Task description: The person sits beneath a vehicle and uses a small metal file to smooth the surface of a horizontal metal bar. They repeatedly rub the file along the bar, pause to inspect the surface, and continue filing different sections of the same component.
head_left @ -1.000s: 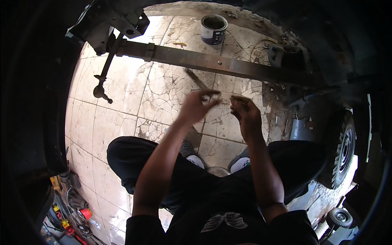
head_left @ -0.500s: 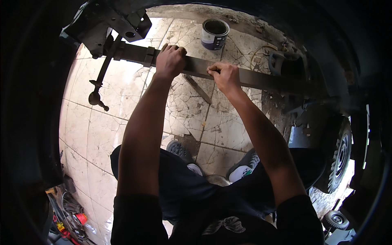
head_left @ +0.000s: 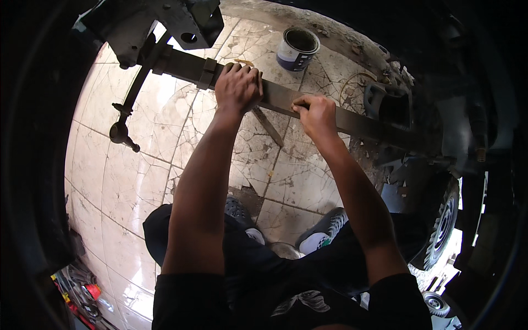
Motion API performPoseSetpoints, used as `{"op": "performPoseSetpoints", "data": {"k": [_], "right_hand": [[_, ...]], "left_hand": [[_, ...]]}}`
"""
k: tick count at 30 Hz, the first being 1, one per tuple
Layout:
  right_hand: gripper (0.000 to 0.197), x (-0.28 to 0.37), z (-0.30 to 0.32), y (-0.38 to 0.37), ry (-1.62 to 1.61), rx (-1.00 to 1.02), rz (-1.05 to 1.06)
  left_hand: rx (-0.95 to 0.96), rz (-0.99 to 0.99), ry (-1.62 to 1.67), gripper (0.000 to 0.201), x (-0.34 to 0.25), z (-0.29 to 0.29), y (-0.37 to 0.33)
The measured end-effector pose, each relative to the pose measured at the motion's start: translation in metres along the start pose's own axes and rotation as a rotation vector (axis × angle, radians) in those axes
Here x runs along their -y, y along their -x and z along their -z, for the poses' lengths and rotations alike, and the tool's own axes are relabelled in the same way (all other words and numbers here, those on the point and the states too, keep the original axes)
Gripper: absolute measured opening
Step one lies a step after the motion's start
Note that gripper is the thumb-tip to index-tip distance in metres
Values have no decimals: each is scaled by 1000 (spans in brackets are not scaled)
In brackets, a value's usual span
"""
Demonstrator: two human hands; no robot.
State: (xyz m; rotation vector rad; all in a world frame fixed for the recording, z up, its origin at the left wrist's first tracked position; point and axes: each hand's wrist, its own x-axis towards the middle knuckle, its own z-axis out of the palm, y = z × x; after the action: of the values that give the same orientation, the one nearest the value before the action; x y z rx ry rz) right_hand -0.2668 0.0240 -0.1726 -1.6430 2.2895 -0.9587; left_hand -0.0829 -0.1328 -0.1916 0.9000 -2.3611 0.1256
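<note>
A long dark metal bar (head_left: 363,125) runs across the upper part of the view above a cracked tiled floor. My left hand (head_left: 237,88) is curled over the bar next to a clamp band (head_left: 206,74), with a bit of something yellowish showing at its fingertips. My right hand (head_left: 314,114) grips the bar a little further right, fingers closed over its top edge. A flat narrow metal strip (head_left: 268,127) slants downward below the bar between my two hands; whether it lies on the floor or hangs I cannot tell.
An open paint can (head_left: 297,48) stands on the floor beyond the bar. A black bracket (head_left: 165,22) and a rod with a ball end (head_left: 124,131) hang at upper left. A tyre (head_left: 443,231) is at right, tools (head_left: 82,286) at lower left, my shoes (head_left: 324,235) below.
Both hands rose from in front of my knees up to the bar and closed on it. The flat strip that was at my left hand now sits below the bar.
</note>
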Motion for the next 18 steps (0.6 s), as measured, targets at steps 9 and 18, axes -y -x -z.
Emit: {"op": "performPoseSetpoints", "data": {"k": [9,18], "right_hand": [[8,5,0,9,-63,26,-55],[12,9,3,-27,-120,87,-148]], "left_hand": [[58,63,-13,20,-3,0,-2],[-6,33,3,21,-2,-7,1]]}}
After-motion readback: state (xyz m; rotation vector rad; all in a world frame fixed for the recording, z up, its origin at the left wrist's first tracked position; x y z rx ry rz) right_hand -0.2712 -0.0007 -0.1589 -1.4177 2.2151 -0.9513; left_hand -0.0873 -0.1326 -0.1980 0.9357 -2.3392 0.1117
